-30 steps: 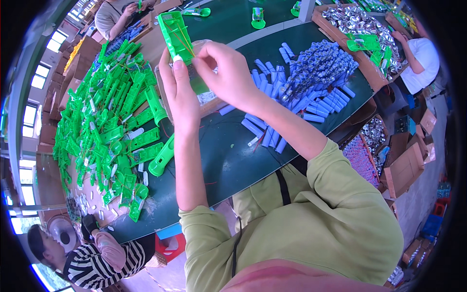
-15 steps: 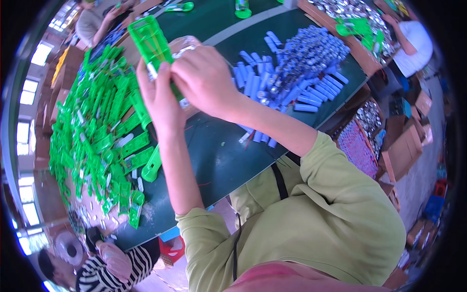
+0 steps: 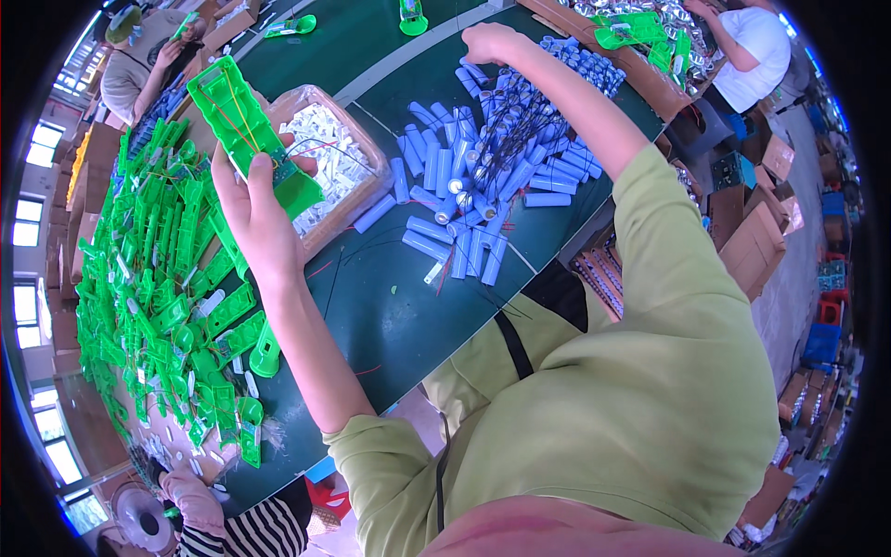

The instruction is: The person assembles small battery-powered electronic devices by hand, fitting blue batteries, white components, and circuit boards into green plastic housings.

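A green plastic housing (image 3: 225,104) with thin red and yellow wires in its hollow is gripped in my left hand (image 3: 263,223), thumb on the near side. It is tilted above the left part of the table. At the far edge of a pile of blue cylindrical cells (image 3: 455,167), my right hand (image 3: 492,44) has its fingers curled downward. Those fingertips are close to a blue cell, and whatever they pinch is hidden. Beyond the housing stands a box (image 3: 379,176) of small white parts, partly covered by my left hand and the housing.
Many green housings (image 3: 176,278) are heaped on the left of the dark green table (image 3: 371,316). Black wires trail across the cells. A person in a striped top (image 3: 269,524) is at the lower left; others work at the far left and far right. Cardboard boxes (image 3: 752,241) stand on the right.
My right hand has left the green housing and moved away to the far side of the blue cells. My left hand still holds the housing, and the white-parts box is now uncovered.
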Action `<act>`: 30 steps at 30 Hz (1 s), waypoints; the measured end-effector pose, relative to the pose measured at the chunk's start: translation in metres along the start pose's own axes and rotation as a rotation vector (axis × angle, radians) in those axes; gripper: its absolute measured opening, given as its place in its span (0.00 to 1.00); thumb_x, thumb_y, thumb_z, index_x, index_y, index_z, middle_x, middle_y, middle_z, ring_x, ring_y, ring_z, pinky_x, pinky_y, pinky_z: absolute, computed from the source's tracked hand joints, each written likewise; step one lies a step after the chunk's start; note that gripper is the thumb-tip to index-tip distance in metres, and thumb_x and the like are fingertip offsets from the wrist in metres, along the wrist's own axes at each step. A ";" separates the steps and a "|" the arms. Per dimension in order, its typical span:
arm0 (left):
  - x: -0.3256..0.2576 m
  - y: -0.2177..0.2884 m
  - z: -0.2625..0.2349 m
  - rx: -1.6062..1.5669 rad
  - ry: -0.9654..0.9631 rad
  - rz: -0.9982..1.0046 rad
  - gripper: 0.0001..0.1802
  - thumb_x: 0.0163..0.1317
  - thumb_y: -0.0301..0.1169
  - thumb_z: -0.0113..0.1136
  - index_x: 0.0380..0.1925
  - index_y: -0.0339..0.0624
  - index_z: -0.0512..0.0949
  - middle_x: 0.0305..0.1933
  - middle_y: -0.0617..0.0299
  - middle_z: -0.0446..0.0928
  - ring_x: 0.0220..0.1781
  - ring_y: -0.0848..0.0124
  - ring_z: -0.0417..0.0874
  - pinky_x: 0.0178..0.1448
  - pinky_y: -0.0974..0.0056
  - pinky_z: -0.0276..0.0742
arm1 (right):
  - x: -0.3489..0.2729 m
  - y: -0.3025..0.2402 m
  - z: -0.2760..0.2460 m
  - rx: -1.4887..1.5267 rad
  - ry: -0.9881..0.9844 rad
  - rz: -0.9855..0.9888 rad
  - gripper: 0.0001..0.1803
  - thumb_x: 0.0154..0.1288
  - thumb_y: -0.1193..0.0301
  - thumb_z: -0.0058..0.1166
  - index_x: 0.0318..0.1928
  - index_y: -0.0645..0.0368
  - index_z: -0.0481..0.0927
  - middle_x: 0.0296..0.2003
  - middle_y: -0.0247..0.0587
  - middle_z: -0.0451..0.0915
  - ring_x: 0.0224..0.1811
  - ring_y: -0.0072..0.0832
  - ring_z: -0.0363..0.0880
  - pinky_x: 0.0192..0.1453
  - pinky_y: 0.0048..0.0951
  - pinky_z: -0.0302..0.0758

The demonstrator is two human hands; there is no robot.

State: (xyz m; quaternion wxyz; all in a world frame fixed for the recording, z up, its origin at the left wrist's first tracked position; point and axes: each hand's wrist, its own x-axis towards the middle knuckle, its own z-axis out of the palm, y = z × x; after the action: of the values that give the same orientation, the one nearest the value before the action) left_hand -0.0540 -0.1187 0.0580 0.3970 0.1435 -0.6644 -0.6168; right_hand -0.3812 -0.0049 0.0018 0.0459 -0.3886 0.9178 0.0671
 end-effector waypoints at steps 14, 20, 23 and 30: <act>-0.007 0.001 0.001 -0.079 -0.090 -0.061 0.22 0.65 0.25 0.40 0.59 0.36 0.55 0.41 0.51 0.75 0.32 0.68 0.80 0.33 0.66 0.78 | -0.049 -0.048 -0.054 1.018 0.356 -0.594 0.18 0.65 0.67 0.50 0.51 0.61 0.66 0.26 0.36 0.74 0.26 0.21 0.72 0.32 0.23 0.70; -0.016 0.008 0.019 -0.008 -0.107 -0.002 0.20 0.65 0.24 0.39 0.57 0.34 0.58 0.41 0.50 0.74 0.32 0.69 0.79 0.35 0.66 0.78 | -0.132 -0.137 -0.091 1.127 0.712 -0.869 0.16 0.59 0.69 0.56 0.47 0.57 0.71 0.19 0.36 0.75 0.21 0.23 0.75 0.25 0.25 0.70; -0.017 0.008 0.019 -0.002 -0.095 0.019 0.21 0.64 0.23 0.40 0.58 0.34 0.56 0.41 0.51 0.73 0.32 0.70 0.80 0.34 0.67 0.78 | -0.128 -0.155 -0.085 1.124 0.821 -0.780 0.14 0.61 0.67 0.53 0.46 0.58 0.71 0.19 0.39 0.75 0.20 0.30 0.75 0.26 0.29 0.70; -0.020 0.011 0.021 0.140 -0.094 0.096 0.23 0.65 0.26 0.42 0.59 0.33 0.54 0.39 0.54 0.72 0.32 0.75 0.76 0.31 0.71 0.74 | -0.120 -0.180 -0.070 1.167 1.042 -0.694 0.14 0.61 0.68 0.53 0.45 0.60 0.72 0.23 0.42 0.75 0.23 0.36 0.76 0.29 0.33 0.71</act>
State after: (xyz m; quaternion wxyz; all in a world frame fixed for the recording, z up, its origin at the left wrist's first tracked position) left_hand -0.0525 -0.0884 0.0632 0.3835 0.1100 -0.7296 -0.5554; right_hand -0.1710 -0.0550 0.0716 -0.1715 -0.5429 0.5385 -0.6212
